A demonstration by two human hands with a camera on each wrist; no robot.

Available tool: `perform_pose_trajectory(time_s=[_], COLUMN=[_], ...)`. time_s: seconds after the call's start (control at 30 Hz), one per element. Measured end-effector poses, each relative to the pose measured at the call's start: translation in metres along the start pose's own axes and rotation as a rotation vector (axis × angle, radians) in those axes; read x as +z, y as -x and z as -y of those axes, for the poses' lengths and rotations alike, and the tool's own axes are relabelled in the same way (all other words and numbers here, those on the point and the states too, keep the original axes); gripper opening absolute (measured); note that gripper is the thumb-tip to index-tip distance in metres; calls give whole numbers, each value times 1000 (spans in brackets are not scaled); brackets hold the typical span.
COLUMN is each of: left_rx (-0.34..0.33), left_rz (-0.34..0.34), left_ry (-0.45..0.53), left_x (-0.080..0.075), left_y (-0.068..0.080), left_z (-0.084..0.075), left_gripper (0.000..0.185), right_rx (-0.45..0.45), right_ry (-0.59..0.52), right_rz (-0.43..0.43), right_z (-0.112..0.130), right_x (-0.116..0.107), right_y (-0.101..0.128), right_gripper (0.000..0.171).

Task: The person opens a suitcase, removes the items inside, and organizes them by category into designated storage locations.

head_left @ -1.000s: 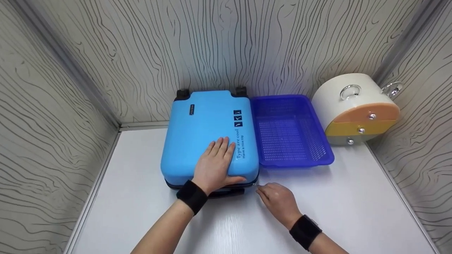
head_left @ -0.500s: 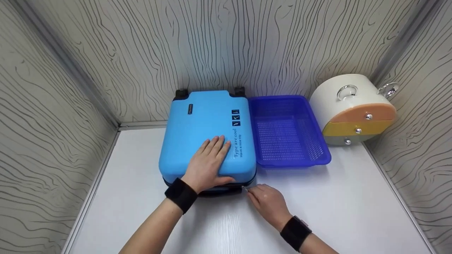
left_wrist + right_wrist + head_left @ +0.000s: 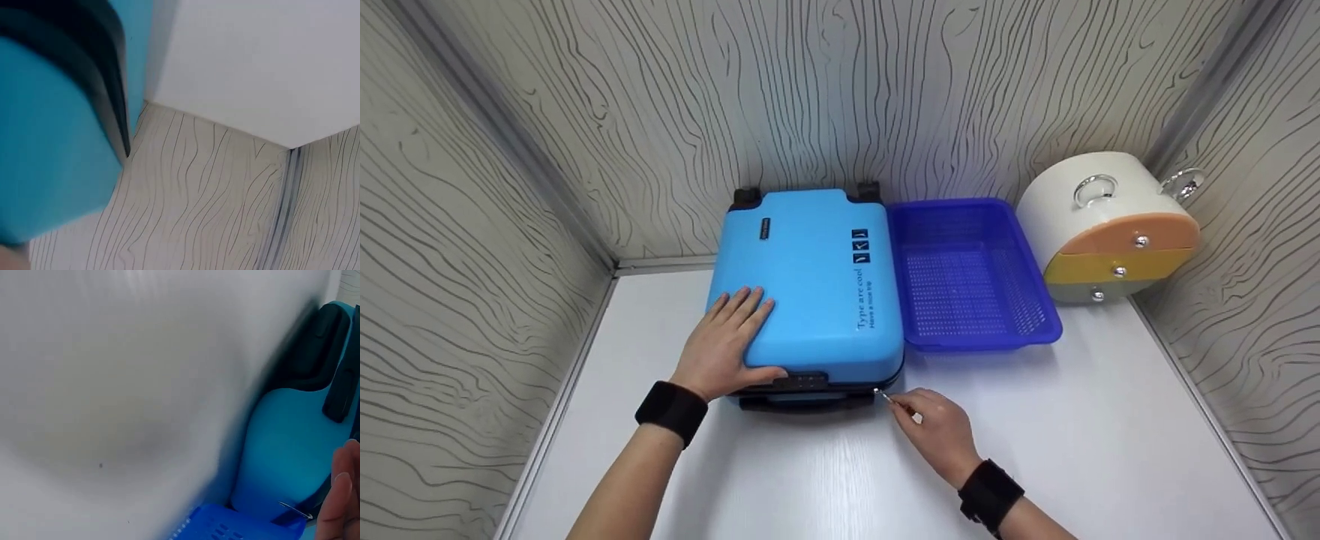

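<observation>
The left hand (image 3: pixel 725 341) is laid flat on the near left corner of the blue suitcase (image 3: pixel 810 285), fingers straight and spread on the lid, thumb hooked over the front edge beside the dark lock panel (image 3: pixel 801 382). The right hand (image 3: pixel 937 427) is held just off the case's near right corner, with the small metal zipper pull (image 3: pixel 883 394) pinched between thumb and fingertips; in the right wrist view the pull (image 3: pixel 296 511) is seen as a thin silver tab against the dark zipper band, beside a fingertip.

The suitcase is lying flat on the white surface (image 3: pixel 840 480), wheels toward the back wall, its right side just beside a blue perforated basket (image 3: pixel 971 277). A round white drawer unit (image 3: pixel 1110 225) with orange, yellow and grey fronts is standing further right, in the corner of the wood-grain walls.

For the zipper work in hand, the pull is best kept in line with the zipper track and drawn steadily round the corner curve, where teeth are most likely to bind. The lid should be held down evenly by the flat hand so the case is not dragged across the surface. A pull angled away from the track would probably be snagged, and the basket close by leaves little room on that side.
</observation>
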State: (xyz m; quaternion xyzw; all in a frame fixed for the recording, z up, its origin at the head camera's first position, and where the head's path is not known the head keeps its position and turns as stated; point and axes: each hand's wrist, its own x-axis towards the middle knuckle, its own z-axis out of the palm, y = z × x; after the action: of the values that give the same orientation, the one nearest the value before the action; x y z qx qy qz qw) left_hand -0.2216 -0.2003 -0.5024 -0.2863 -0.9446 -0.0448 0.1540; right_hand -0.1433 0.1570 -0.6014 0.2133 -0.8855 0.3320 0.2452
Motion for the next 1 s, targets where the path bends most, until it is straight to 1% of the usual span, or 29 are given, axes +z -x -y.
perform_pose_trajectory(time_s=[0.13,0.27,0.47,0.63,0.83,0.9,1.0], left_rx=[23,47,62,75,79,77,73], left_rz=[-62,-97,-144,-159,-156,-154,-150], left_ry=[-16,-29,-36,-42,-38,-36,-38], left_x=[5,8,11,13,13,13,13], left_y=[-3,-4,0,3,0,0,1], left_z=[2,3,5,6,6,6,6], left_gripper=[114,112,111,111,109,109,109], right_rx=[31,55,124,138,144,131,87], right_ry=[-72,-138,-212,-246,-295,-300,-282], right_rz=[31,58,107,144,190,184,142], right_z=[0,1,8,18,30,35,42], right_x=[1,2,7,17,32,39,51], right_y=[-1,0,-1,-1,-8,-9,-11], right_gripper=[17,18,14,16,23,23,21])
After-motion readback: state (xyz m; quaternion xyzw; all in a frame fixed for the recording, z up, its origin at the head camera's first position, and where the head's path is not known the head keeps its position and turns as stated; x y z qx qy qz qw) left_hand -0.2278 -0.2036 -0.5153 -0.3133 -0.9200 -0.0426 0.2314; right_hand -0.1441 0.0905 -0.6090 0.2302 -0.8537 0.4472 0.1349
